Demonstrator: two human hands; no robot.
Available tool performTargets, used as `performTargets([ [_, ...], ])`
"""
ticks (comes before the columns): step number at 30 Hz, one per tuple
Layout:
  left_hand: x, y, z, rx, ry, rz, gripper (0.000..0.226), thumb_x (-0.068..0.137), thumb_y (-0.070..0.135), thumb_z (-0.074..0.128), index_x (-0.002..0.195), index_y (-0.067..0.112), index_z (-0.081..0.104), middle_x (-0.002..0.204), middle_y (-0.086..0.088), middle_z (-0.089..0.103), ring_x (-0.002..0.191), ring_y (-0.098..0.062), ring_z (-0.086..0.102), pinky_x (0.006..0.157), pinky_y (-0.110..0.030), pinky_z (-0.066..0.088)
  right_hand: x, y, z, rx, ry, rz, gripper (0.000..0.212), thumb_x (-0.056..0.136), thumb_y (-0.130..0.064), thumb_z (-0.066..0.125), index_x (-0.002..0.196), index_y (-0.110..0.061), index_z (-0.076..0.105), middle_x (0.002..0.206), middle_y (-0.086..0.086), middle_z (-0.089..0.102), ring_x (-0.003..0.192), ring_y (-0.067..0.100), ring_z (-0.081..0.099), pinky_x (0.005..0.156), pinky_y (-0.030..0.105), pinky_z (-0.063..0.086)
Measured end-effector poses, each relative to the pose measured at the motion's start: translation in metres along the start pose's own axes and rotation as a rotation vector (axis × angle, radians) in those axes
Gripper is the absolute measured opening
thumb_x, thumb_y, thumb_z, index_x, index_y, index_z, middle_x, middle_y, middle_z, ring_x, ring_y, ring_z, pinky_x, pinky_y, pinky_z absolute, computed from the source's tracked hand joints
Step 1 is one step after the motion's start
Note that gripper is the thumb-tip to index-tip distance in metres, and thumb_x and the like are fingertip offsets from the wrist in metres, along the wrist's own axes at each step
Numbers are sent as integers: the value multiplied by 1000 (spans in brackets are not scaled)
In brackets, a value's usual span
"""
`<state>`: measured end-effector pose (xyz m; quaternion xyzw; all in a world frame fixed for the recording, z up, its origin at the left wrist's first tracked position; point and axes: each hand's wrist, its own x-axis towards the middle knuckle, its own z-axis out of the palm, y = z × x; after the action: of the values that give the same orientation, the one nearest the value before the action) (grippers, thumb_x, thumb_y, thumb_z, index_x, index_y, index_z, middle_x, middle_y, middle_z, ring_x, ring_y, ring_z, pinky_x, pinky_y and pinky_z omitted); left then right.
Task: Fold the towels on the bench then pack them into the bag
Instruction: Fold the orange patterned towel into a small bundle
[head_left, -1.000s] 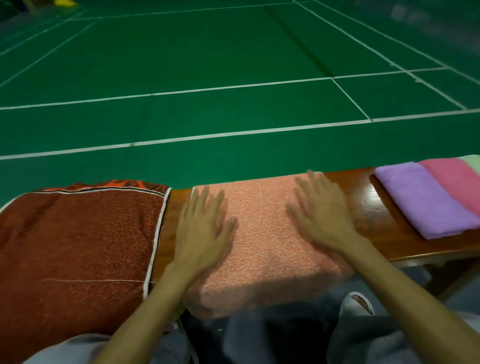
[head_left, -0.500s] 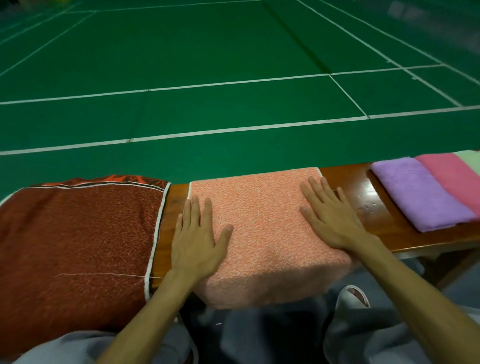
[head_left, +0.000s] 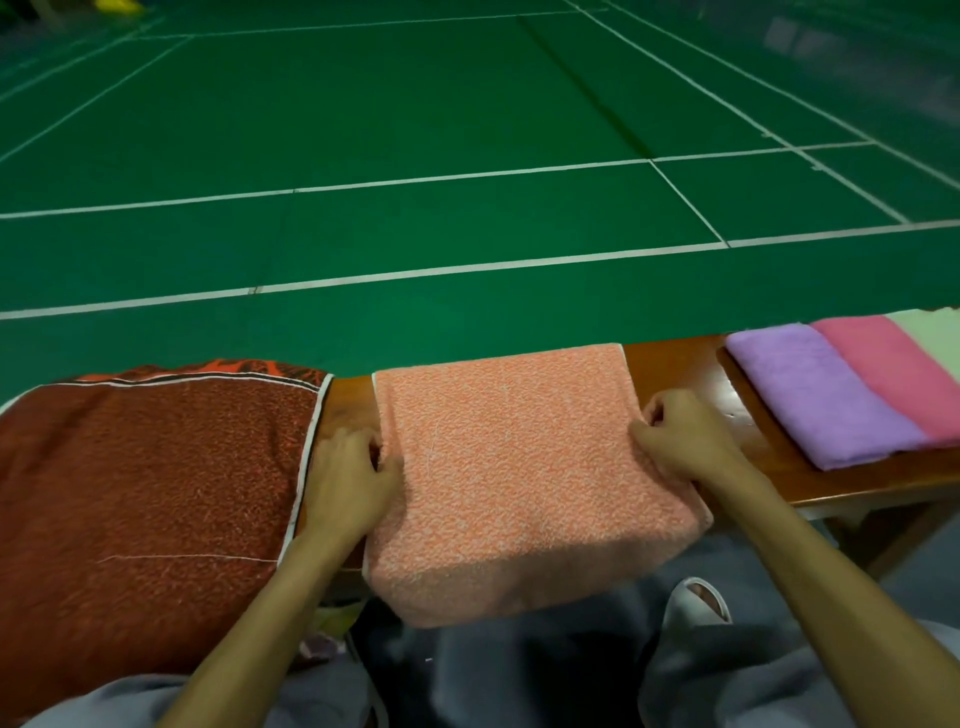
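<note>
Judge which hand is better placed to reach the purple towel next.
Right, probably: the right hand grips the orange towel at the edge nearest the purple towel; the left hand grips the opposite edge.

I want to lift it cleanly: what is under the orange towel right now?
The orange towel lies on the wooden bench; its near end overhangs the edge. The left hand and right hand grip its sides, fingertips tucked underneath, hidden. Anything else beneath is covered.

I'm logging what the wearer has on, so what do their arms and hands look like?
The left forearm and right forearm are bare to the picture's edge, no sleeves showing. The left hand and right hand wear no gloves; no watch, bracelet or ring is visible.
</note>
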<state>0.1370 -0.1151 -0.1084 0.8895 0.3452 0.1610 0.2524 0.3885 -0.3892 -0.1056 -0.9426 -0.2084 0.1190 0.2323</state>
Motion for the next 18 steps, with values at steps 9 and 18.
performTargets([
  [9,15,10,-44,-773,-387,-276,40,93,2,69,128,13,54,102,-13,78,92,-27,77,74,-37,61,-18,-13,-49,960,-366,-155,60,92,7,60,141,-24,49,76,5,75,73,15,73,62,20,56],
  [18,16,-1,-80,-693,-288,-130,30,81,-3,77,111,4,75,91,-16,79,90,-34,76,75,-31,63,-12,2,-71,865,-421,-227,60,68,-28,95,119,-8,70,79,11,77,79,23,75,71,24,62],
])
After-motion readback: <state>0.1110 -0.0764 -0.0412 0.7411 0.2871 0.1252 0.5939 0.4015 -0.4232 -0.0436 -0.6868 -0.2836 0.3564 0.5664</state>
